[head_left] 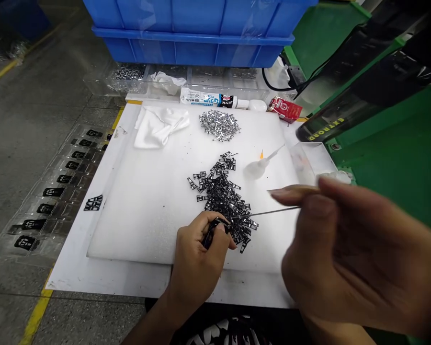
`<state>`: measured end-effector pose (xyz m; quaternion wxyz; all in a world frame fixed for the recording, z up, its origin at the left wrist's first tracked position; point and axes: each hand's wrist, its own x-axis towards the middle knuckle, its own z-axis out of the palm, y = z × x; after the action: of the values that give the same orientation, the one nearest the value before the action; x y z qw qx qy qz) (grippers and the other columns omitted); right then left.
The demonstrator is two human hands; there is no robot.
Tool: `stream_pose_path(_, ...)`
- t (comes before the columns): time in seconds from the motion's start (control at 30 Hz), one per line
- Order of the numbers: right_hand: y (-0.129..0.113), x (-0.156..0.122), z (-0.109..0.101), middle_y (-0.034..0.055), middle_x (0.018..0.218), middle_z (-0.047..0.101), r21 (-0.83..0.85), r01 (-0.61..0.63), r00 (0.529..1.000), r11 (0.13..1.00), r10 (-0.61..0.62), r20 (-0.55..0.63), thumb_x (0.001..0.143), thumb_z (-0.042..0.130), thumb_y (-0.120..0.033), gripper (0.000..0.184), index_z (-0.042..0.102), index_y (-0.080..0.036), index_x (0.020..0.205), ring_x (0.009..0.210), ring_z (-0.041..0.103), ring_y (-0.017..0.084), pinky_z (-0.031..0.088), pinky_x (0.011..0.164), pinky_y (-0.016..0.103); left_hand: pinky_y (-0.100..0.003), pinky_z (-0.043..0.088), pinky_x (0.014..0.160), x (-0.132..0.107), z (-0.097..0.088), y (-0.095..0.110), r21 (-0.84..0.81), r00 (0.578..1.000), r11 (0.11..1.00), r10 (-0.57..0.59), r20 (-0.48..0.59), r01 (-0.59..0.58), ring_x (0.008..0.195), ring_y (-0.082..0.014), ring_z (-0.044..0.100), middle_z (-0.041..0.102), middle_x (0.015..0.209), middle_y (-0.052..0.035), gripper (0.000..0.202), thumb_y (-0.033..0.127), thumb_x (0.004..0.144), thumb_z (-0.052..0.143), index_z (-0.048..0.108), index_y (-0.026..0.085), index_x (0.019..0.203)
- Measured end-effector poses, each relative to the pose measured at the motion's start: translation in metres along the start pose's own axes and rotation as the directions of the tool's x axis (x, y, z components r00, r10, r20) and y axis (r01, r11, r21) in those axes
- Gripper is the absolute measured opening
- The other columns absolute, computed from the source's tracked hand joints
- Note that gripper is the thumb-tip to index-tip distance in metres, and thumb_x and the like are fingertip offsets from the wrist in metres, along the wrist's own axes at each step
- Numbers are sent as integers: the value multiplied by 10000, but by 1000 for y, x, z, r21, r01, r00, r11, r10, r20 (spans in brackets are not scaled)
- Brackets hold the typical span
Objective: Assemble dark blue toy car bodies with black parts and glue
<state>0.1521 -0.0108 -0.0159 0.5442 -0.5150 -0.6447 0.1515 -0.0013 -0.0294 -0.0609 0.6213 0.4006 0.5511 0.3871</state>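
Above the front of a white foam sheet (pixel 136 215), my left hand (pixel 201 254) is closed around a small glossy black part (pixel 211 234), pinched between thumb and fingers. My right hand (pixel 348 258), large and blurred near the camera, grips a thin metal rod-like tool (pixel 275 211). Its shaft points left toward the left hand; the handle is hidden in the palm. Directly beyond my left hand lies a heap of small black frame-shaped pieces (pixel 222 191). Farther back sits a pile of shiny metal pins (pixel 220 125). A white squeeze bottle (pixel 256 167) with a thin nozzle lies right of the black heap.
A white cloth (pixel 161 125), a glue tube (pixel 208 98) and a red box (pixel 285 109) line the back. Blue crates (pixel 201 48) stand behind them. At left, a clear tray (pixel 66 191) holds black parts. A dark cylinder (pixel 345 110) slants in from the right.
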Motion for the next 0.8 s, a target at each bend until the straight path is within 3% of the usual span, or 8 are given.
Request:
stream_pose_path(0.07, 4, -3, 11, -1, 1034, 757, 17, 77, 996, 997, -78, 38, 917, 638, -17, 464, 631, -241, 1323, 897, 733, 104, 614, 849, 198, -233, 340, 444, 0, 0, 2, 7, 1000, 1000, 3, 14, -3, 458, -79, 442, 691, 742, -11, 169, 273, 1003, 526, 637, 178, 919)
stream_pose_path(0.13, 9, -5, 16, -17, 1051, 753, 20, 74, 994, 997, -76, 80, 926, 628, -9, 473, 612, -245, 1335, 922, 726, 77, 595, 874, 165, -227, 348, 447, 1, 0, 3, 14, 1000, 1000, 11, 25, -11, 461, -77, 449, 684, 739, -7, 165, 257, 1000, 524, 631, 178, 902)
stream_pose_path(0.53, 11, -10, 25, 7, 975, 763, -14, -47, 999, 999, 47, 6, 931, 649, -82, 309, 662, -217, 1209, 817, 740, 141, 624, 733, 287, -209, 351, 432, 0, 0, 4, 29, 1000, 999, 24, 2, -24, 438, -61, 429, 669, 702, 10, 121, 205, 973, 536, 624, 183, 892)
stream_pose_path(0.67, 10, -8, 22, 8, 989, 764, -24, -19, 997, 1000, 21, 70, 939, 628, -78, 321, 638, -199, 1236, 848, 740, 129, 613, 762, 263, -211, 355, 432, 1, 0, 4, 46, 1000, 999, 21, -6, -21, 438, -63, 433, 653, 693, 15, 118, 207, 973, 536, 620, 186, 893)
stream_pose_path(0.8, 10, -6, 19, 11, 974, 771, -38, -22, 999, 999, 24, 37, 928, 656, -97, 294, 658, -200, 1203, 815, 744, 135, 620, 735, 259, -213, 357, 437, 1, 0, 3, 47, 1000, 999, 22, -4, -22, 450, -66, 438, 640, 686, 18, 116, 205, 977, 528, 629, 182, 924)
